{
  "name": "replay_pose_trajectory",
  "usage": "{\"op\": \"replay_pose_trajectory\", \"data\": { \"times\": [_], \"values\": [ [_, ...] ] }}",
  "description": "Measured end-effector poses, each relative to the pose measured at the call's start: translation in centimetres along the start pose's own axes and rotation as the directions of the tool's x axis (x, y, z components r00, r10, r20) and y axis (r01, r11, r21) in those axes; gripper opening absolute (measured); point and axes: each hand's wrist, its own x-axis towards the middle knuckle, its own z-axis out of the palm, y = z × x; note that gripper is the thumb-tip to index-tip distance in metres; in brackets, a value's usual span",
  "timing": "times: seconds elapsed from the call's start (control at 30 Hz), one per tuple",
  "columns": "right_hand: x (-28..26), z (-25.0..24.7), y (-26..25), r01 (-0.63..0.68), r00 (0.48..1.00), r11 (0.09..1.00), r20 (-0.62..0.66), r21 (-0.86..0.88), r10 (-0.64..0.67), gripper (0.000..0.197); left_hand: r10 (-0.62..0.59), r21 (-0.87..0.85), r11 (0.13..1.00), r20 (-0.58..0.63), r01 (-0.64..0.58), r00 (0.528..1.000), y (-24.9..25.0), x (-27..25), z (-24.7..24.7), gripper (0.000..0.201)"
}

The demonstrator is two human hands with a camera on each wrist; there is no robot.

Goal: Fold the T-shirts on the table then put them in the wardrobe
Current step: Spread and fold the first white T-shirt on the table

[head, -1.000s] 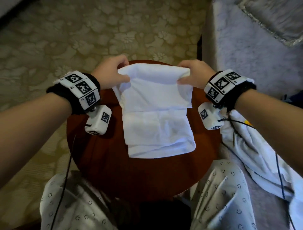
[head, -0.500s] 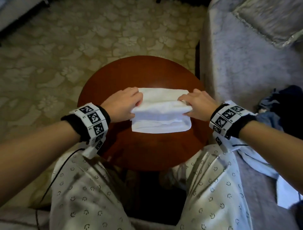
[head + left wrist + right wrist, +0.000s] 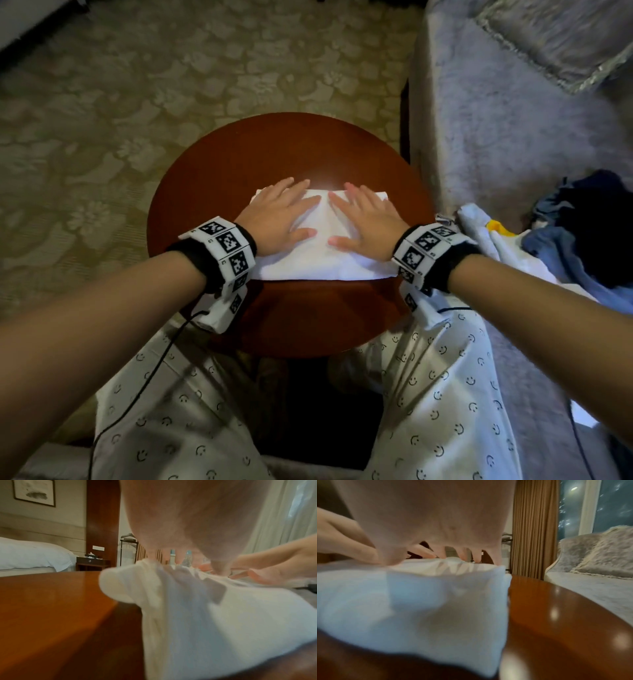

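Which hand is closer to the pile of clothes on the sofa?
Right. The right hand presses the shirt's end nearest the clothes; the left hand presses the far end.

Two hands (image 3: 322,219), one T-shirt (image 3: 322,263), one table (image 3: 291,150)

Surroundings, non-task items
Grey sofa (image 3: 513,113) at right, cushion (image 3: 555,37) far right; patterned carpet (image 3: 137,85) at left.

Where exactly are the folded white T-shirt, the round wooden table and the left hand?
Folded white T-shirt (image 3: 318,260), head view: bare front panel.
Round reddish-brown wooden table (image 3: 291,144), head view: far tabletop.
Left hand (image 3: 274,214), head view: back of hand.
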Motion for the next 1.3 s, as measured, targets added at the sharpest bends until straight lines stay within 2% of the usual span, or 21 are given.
{"op": "replay_pose_trajectory", "data": {
  "times": [0.07, 0.13, 0.47, 0.6, 0.67, 0.73, 0.8, 0.93, 1.03, 1.1, 1.13, 1.2, 1.3],
  "values": [
    [0.9, 1.1, -0.2, -0.003, 0.995, 1.0, 0.095, -0.006, 0.004, 0.085, -0.019, 0.013, 1.0, 0.101, 0.017, 0.995, 0.3, 0.6, 0.9, 0.067],
    [1.4, 1.9, 0.1, -0.023, 0.991, 1.0, 0.135, -0.005, 0.023, 0.084, -0.045, 0.015, 0.999, 0.121, 0.043, 0.992, -0.1, 0.9, 1.8, 0.067],
    [2.1, 3.7, 0.6, -0.015, 0.993, 0.999, 0.115, -0.052, 0.021, 0.078, -0.087, -0.102, 0.99, 0.136, 0.102, 0.987, -1.2, 1.7, 3.6, 0.065],
    [2.2, 2.7, 0.6, -0.025, 0.989, 0.999, 0.148, 0.037, 0.019, 0.075, -0.06, -0.147, 0.985, 0.184, 0.088, 0.981, -1.2, 1.4, 2.6, 0.065],
    [2.5, 1.3, 0.8, -0.025, 0.997, 0.99, 0.07, 0.137, 0.016, 0.066, -0.068, -0.212, 0.972, 0.165, 0.103, 0.984, -1.5, 1.1, 1.5, 0.064],
    [3.0, -0.5, 1.2, -0.027, 0.993, 0.971, -0.105, 0.236, 0.053, 0.053, -0.125, -0.279, 0.948, 0.109, 0.151, 0.986, -2.1, 0.8, 0.3, 0.065],
    [3.7, -2.0, 1.8, -0.044, 0.98, 0.956, -0.172, 0.292, 0.098, 0.047, -0.203, -0.357, 0.908, 0.076, 0.216, 0.976, -2.9, 0.6, -0.6, 0.067],
    [5.5, -2.5, 2.1, -0.093, 0.996, 0.973, 0.006, 0.21, 0.094, 0.07, -0.374, -0.458, 0.805, 0.101, 0.377, 0.922, -4.1, 0.0, -1.1, 0.068],
    [6.3, -2.6, 1.5, -0.083, 0.994, 0.987, 0.083, 0.136, 0.072, 0.077, -0.461, -0.526, 0.742, 0.047, 0.414, 0.886, -4.1, -1.0, -0.9, 0.047],
    [6.4, -2.9, 1.2, -0.093, 0.992, 0.985, 0.103, 0.147, 0.078, 0.073, -0.532, -0.585, 0.701, -0.05, 0.407, 0.845, -3.9, -2.1, -0.8, 0.027],
    [6.2, -2.9, 1.1, -0.107, 0.988, 0.982, 0.125, 0.153, 0.088, 0.071, -0.56, -0.621, 0.669, -0.059, 0.409, 0.827, -3.7, -2.6, -0.7, 0.025],
    [5.8, -2.6, 1.3, -0.148, 0.978, 0.978, 0.167, 0.146, 0.123, 0.064, -0.579, -0.684, 0.577, 0.042, 0.446, 0.814, -3.4, -3.6, -0.3, 0.03],
    [4.5, -1.9, 1.4, -0.222, 0.97, 0.971, 0.124, 0.089, 0.211, 0.056, -0.543, -0.736, 0.389, 0.302, 0.554, 0.783, -2.4, -4.8, -0.2, 0.041]
  ]
}}
